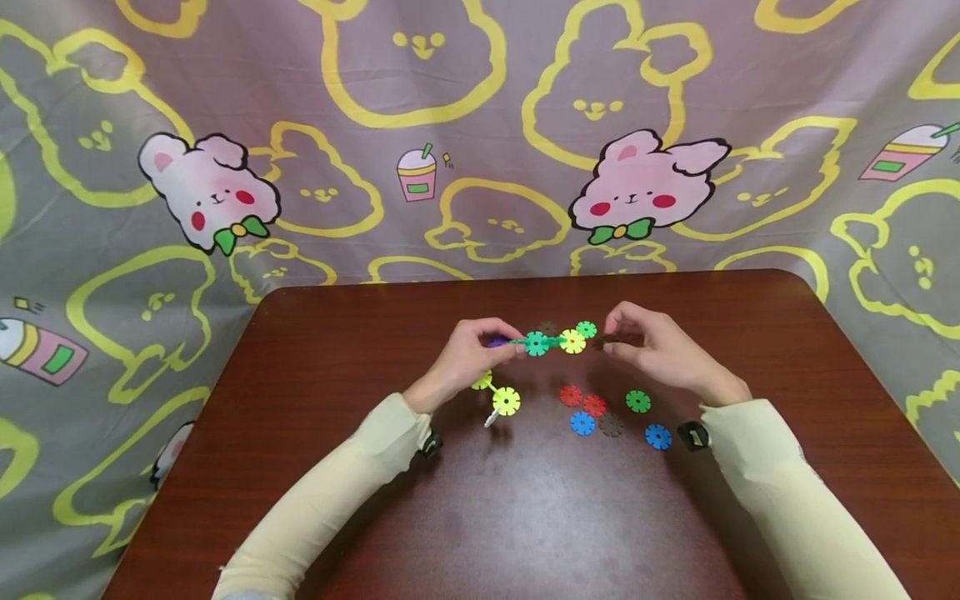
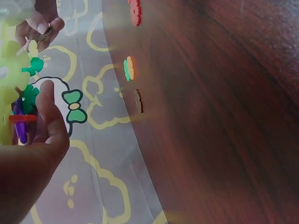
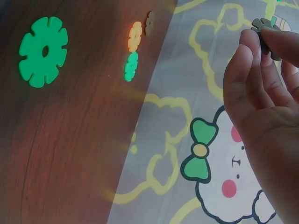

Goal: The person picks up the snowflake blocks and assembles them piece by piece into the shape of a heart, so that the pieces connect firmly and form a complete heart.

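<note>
Pinching a multicoloured chain of notched plastic discs point(image 1: 537, 336) in your left hand point(image 1: 480, 346), you hold a brown notched disc point(image 3: 260, 24) in your right hand point(image 1: 663, 346), above a glossy red-brown wooden table point(image 1: 487, 508). Grey cartoon-printed fabric point(image 1: 300, 83) hangs behind it.

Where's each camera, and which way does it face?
On head: facing forward and down at the table; left hand, right hand and sleeves show.
On left wrist: facing along that hand toward linked discs and cloth; both hands show.
On right wrist: facing cloth and brown disc; right hand shows.
Both wrist views share that disc.
</note>
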Motion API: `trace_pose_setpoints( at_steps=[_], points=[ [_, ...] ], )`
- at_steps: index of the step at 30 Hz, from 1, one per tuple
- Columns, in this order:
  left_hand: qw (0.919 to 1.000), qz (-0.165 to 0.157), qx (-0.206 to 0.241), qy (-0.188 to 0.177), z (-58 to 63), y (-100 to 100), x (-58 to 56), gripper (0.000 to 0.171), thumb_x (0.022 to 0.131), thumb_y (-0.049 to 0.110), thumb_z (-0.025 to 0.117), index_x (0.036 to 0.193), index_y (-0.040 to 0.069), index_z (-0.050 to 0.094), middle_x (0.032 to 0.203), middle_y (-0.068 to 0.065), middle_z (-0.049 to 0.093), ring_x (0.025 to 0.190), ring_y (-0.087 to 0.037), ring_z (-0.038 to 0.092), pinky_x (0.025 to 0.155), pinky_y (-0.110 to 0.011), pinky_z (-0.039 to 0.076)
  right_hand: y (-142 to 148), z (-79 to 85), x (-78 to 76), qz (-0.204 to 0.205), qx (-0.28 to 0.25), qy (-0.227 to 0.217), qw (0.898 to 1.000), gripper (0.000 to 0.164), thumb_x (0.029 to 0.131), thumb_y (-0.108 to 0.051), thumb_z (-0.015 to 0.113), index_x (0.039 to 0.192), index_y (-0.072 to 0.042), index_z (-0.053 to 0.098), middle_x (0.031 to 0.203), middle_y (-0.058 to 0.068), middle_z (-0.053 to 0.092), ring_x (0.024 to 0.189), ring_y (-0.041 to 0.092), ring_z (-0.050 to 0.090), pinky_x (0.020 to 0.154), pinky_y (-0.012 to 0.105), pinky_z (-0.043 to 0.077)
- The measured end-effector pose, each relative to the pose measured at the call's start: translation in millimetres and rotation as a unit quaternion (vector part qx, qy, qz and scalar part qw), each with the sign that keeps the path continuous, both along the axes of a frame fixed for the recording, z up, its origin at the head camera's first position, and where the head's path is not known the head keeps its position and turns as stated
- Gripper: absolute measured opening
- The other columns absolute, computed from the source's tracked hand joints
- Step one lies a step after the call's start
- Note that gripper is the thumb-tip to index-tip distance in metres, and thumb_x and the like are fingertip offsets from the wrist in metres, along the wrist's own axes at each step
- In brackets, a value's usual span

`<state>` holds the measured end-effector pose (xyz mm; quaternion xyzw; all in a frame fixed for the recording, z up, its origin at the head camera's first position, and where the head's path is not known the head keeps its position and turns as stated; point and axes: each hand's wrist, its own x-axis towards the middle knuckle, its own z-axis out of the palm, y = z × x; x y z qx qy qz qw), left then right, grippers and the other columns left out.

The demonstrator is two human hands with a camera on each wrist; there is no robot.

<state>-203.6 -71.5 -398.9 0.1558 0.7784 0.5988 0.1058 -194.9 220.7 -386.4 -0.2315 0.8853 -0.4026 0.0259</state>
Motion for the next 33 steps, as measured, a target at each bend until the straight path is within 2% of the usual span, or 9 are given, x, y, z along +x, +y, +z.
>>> trace_pose_setpoints(
  at_steps=[18, 24, 30, 33],
  points=[
    [1.0000, 0.001, 0.006, -0.006, -0.6, 1.4, -0.3, 0.012, 0.085, 0.010, 0.073, 0.095, 0.004, 0.073, 0.092, -0.024, 0.072, 0.071, -0.010, 0.067, 0.063, -0.021, 0.050, -11.1, 4.1, 2.2, 0.005, 0.002, 0.014, 1.000, 0.018, 0.087, -0.007, 0.069, 0.099, -0.012, 0.057, 0.090, 0.000, 0.066, 0.083, 0.012, 0.060, 0.075, 0.025, 0.049],
    [1.0000, 0.000, -0.003, -0.003, -1.6, 1.3, -1.0, 0.011, 0.085, 0.011, 0.073, 0.095, 0.005, 0.073, 0.088, -0.017, 0.074, 0.072, -0.011, 0.068, 0.064, -0.022, 0.051, -12.5, 4.2, 2.2, 0.012, 0.000, 0.020, 1.000, 0.019, 0.087, -0.004, 0.069, 0.099, -0.012, 0.057, 0.090, 0.001, 0.066, 0.081, 0.014, 0.060, 0.074, 0.025, 0.050],
    [0.9999, -0.003, -0.012, 0.004, -2.3, 0.9, -0.7, 0.011, 0.085, 0.013, 0.073, 0.095, 0.007, 0.074, 0.088, -0.015, 0.075, 0.074, -0.014, 0.068, 0.067, -0.029, 0.052, -12.4, 1.0, -0.2, 0.021, 0.008, 0.033, 0.999, 0.018, 0.086, -0.005, 0.071, 0.097, -0.013, 0.058, 0.089, 0.003, 0.068, 0.080, 0.012, 0.061, 0.073, 0.024, 0.051],
    [0.9999, -0.003, -0.015, 0.005, -2.1, 0.5, -0.1, 0.011, 0.085, 0.014, 0.074, 0.094, 0.008, 0.074, 0.089, -0.015, 0.075, 0.077, -0.021, 0.068, 0.068, -0.034, 0.052, -12.6, 0.6, 0.3, 0.020, 0.014, 0.041, 0.999, 0.015, 0.086, -0.008, 0.071, 0.097, -0.013, 0.062, 0.088, -0.001, 0.068, 0.078, 0.011, 0.061, 0.072, 0.024, 0.052]
  ],
)
